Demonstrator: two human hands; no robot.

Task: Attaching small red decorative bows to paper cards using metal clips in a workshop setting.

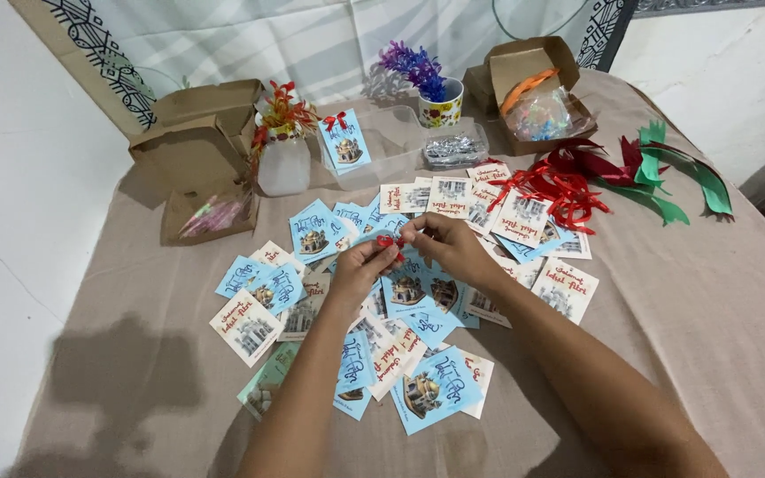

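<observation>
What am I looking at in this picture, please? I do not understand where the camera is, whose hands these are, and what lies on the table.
There is one picture, taken by a camera worn on a person's head, looking down. The two bare arms belong to that person. The left hand and right hand meet over the middle of the table, and together they pinch a small piece of red ribbon. Below them lie many small cards, blue and white, scattered on the beige cloth. To the right sit loose red ribbons and green ribbons. At the back stand open cardboard boxes, a white vase with red flowers, and a cup with purple flowers.
</observation>
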